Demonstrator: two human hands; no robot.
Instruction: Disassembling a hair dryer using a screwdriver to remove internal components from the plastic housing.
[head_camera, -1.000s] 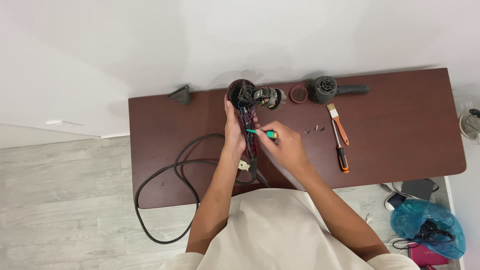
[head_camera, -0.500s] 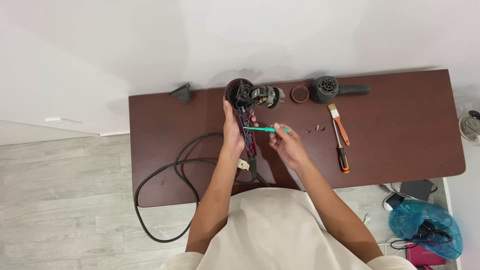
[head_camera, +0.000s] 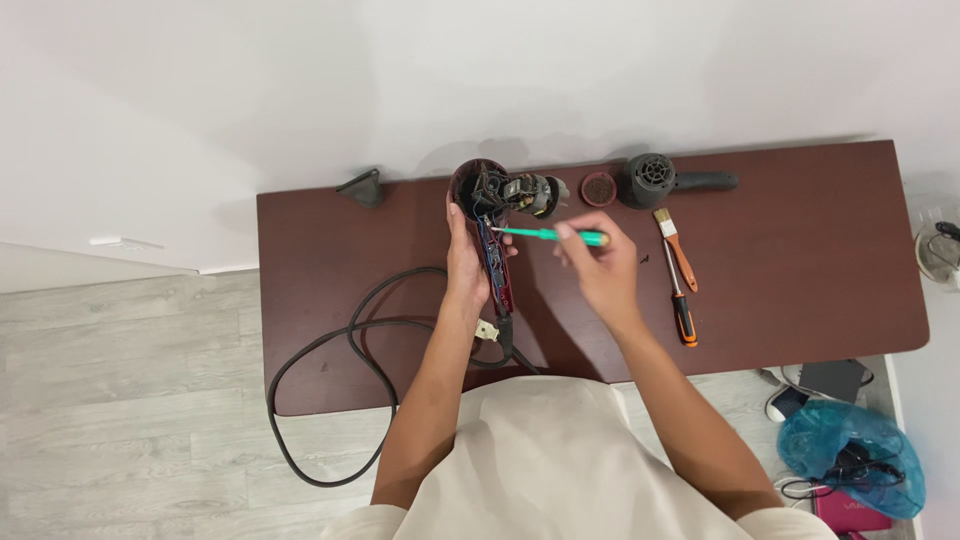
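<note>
Green screwdriver (head_camera: 550, 235) pinched in right hand (head_camera: 600, 268), left hand (head_camera: 468, 262) gripping opened hair dryer (head_camera: 492, 232)

We see a dark reddish-brown surface (head_camera: 800, 250) with a smooth, faintly satin wood-look finish. The opened hair dryer (head_camera: 492, 240) shows glossy maroon plastic around dull metal parts. The screwdriver (head_camera: 552, 235) has a bright green plastic handle. The black cord (head_camera: 330, 350) looks matt, rubbery.
</note>
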